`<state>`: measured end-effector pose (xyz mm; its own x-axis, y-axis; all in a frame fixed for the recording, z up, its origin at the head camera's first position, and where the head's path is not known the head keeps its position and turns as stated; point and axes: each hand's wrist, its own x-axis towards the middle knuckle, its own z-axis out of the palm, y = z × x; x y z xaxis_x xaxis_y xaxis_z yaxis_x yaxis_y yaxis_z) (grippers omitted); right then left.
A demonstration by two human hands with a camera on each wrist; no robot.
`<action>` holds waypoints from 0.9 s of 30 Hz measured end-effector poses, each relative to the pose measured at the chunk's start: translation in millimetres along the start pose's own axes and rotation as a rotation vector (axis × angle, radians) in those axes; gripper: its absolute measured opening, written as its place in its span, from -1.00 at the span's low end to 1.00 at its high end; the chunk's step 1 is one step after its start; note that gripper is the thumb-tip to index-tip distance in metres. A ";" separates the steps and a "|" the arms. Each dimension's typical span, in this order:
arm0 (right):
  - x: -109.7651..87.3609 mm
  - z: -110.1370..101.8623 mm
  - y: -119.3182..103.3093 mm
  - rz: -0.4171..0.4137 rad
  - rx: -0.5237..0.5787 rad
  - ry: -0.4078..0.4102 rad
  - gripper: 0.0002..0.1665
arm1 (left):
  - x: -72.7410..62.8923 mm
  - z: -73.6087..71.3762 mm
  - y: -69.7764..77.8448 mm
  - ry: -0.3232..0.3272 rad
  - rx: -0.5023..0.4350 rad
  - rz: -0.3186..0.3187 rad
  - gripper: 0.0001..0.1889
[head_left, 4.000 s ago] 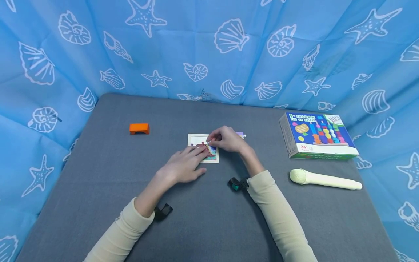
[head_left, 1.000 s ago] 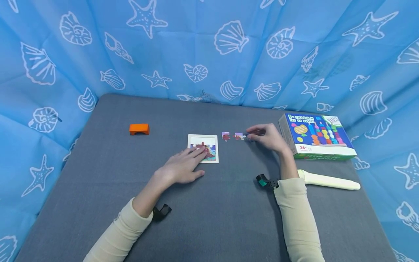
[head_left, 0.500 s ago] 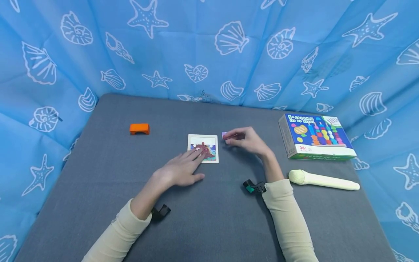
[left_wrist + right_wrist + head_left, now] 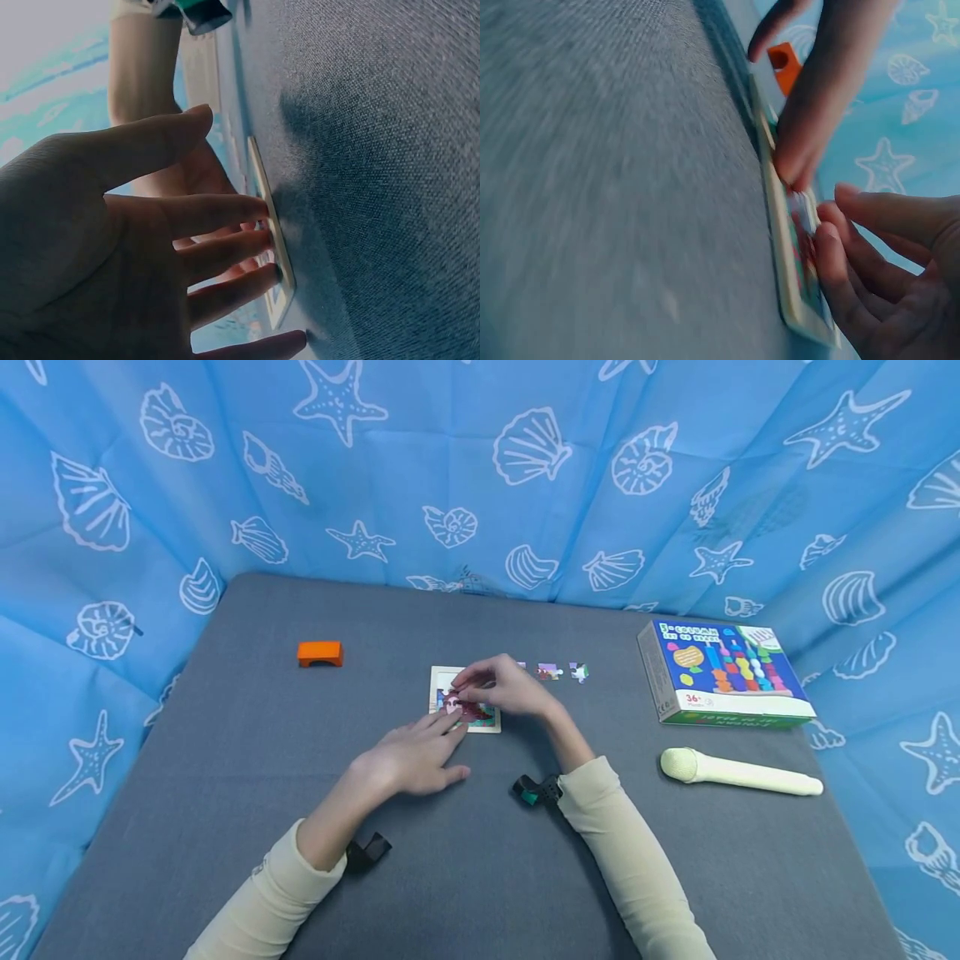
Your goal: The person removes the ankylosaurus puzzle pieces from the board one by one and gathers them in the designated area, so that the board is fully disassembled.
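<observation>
A grey cloth-covered table (image 4: pixel 225 793) lies before me. My left hand (image 4: pixel 416 755) rests straight, spread fingers on a framed jigsaw puzzle (image 4: pixel 434 685) near its middle; my right hand (image 4: pixel 512 687) bends over the puzzle — pinching a piece or not, I cannot tell. The framed jigsaw puzzle looks light, stiff and slidable, best steadied by its rim. The loose jigsaw pieces (image 4: pixel 550 672) to its right seem thin — best lifted by opposite edges.

Cream puzzle frame (image 4: pixel 433 687), grey tablecloth (image 4: pixel 225 793), orange block (image 4: pixel 320 652), blue curtain (image 4: pixel 442 468) — white shells (image 4: pixel 531 448), starfish (image 4: pixel 340 398)
</observation>
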<state>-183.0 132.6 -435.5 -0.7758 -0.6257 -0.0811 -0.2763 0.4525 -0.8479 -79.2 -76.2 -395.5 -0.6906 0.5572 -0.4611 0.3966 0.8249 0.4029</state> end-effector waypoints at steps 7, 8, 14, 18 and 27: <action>19.5 12.0 -5.4 0.033 -0.110 0.018 -0.78 | 1.5 0.2 -0.8 0.006 0.002 -0.008 -0.23; 21.1 13.5 -6.7 0.041 -0.118 0.013 -0.79 | 1.7 0.2 -0.8 0.007 0.001 -0.009 -0.24; 24.9 19.3 -13.4 0.078 -0.141 -0.033 -0.84 | 2.9 0.1 -0.8 0.011 -0.004 -0.013 -0.25; 23.8 19.9 -15.5 0.082 -0.160 -0.033 -0.86 | 3.7 0.7 -0.8 0.014 0.000 -0.018 -0.26; 17.8 17.8 -15.4 0.011 -0.210 -0.012 -0.81 | 4.7 1.4 -1.1 0.010 -0.004 -0.030 -0.27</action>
<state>-182.5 103.2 -433.2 -0.7727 -0.6273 -0.0969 -0.3812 0.5806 -0.7194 -82.1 -74.4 -399.2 -0.7081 0.5313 -0.4651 0.3735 0.8408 0.3918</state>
